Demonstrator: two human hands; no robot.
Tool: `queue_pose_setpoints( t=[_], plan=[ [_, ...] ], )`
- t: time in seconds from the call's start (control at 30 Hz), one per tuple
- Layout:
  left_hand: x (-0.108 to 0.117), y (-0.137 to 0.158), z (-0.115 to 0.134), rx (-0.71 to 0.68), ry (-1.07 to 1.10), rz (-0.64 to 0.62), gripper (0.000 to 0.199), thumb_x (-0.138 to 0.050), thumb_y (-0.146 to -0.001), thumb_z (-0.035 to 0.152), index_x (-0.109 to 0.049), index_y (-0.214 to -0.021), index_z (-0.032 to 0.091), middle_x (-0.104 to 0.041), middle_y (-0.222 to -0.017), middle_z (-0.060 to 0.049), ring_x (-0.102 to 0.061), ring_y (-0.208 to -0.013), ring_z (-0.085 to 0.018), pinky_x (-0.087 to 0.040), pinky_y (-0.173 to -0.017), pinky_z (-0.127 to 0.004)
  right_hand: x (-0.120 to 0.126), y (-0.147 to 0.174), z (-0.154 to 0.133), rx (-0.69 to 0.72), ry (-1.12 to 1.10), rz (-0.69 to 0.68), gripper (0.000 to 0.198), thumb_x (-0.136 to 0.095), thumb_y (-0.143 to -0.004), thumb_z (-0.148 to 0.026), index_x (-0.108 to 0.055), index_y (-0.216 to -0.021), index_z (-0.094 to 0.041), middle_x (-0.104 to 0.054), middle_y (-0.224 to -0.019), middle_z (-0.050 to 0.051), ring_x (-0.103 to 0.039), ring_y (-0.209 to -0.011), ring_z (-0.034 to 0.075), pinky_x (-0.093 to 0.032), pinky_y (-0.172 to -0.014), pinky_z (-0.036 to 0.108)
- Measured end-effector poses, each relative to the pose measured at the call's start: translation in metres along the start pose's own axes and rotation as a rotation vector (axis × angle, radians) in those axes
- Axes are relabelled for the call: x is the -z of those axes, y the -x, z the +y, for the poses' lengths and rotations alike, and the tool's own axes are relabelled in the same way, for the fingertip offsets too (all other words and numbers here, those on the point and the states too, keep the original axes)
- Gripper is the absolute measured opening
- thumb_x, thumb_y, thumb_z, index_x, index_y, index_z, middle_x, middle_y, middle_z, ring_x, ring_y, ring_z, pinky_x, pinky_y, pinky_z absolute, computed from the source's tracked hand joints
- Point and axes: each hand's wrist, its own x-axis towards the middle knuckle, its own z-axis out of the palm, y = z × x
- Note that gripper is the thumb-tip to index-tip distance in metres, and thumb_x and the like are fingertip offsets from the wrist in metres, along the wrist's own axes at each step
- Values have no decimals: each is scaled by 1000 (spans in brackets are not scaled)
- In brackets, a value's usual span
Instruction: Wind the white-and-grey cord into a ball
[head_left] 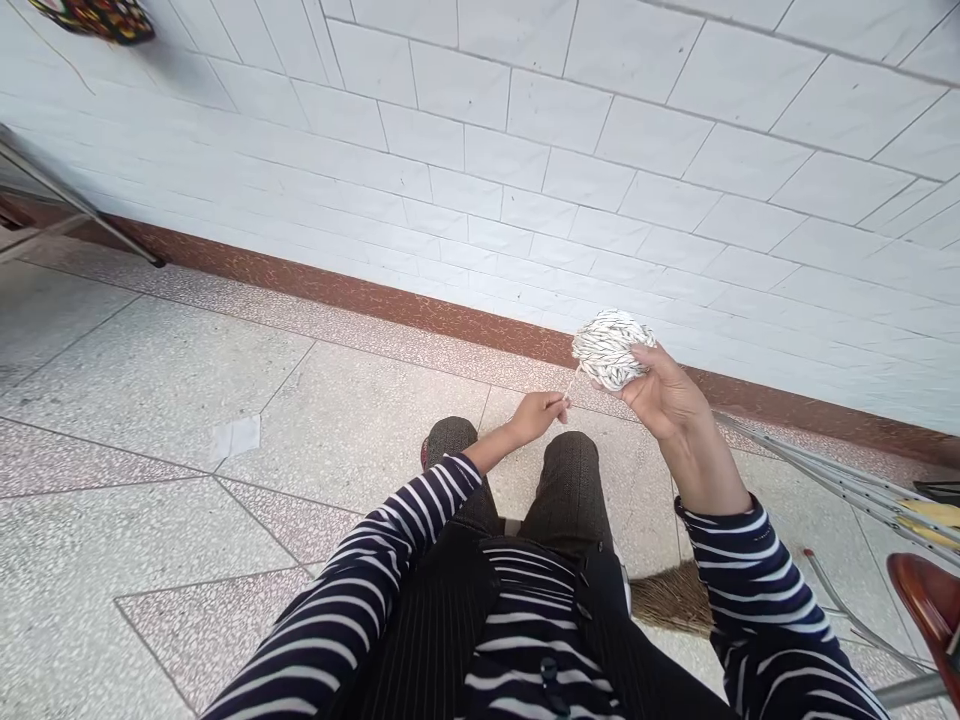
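A ball of white yarn with dark flecks [611, 348] is gripped in my right hand [667, 400], held up in front of the wall's base. The thumb lies over its near right side and the other fingers are mostly hidden beneath or behind it. From the ball's lower left a short strand [574, 383] runs down to my left hand [538, 415]. There the thumb and fingers pinch the strand, lower than the ball and to its left. Both hands are above and just beyond my knees.
A white tiled wall [525, 120] with a brown skirting [360, 285] rises ahead. Metal legs [82, 200] stand at the far left, and metal bars [825, 475] at the right. A straw broom [671, 598] lies beside my leg. White paper [238, 437] is on the speckled floor.
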Motion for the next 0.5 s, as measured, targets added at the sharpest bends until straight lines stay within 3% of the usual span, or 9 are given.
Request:
queue_pose_setpoints(
  t=[0.17, 0.33, 0.4, 0.5],
  plan=[
    [-7, 35, -11, 59, -427, -201, 32, -47, -99, 28, -68, -79, 16, -72, -78, -3, -64, -72, -16, -44, -69, -24, 17, -21, 22, 36, 117, 47, 47, -78, -69, -37, -58, -111, -26, -62, -125, 5, -64, -105, 26, -58, -85, 46],
    [2, 52, 24, -191, -864, -303, 26, -48, -99, 30, -70, -96, 19, -69, -71, -6, -65, -73, -22, -46, -71, -29, 53, -49, 73, 297, 768, 338, 67, -83, -58, -41, -58, -118, -24, -53, -130, 9, -49, -123, 34, -45, -103, 53],
    [12, 49, 40, -294, -920, -298, 27, -46, -100, 27, -70, -92, 18, -68, -68, -6, -64, -70, -21, -48, -78, -32, 66, -49, 92, 230, 849, 261, 72, -84, -56, -41, -60, -122, -24, -48, -136, 11, -43, -128, 36, -40, -108, 56],
    [32, 32, 52, -390, -909, -233, 30, -44, -101, 23, -70, -87, 17, -68, -65, -4, -60, -60, -16, -46, -95, -38, 78, -37, 114, 43, 753, 61, 73, -83, -58, -39, -61, -127, -26, -48, -138, 11, -44, -127, 36, -40, -107, 56]
  ],
)
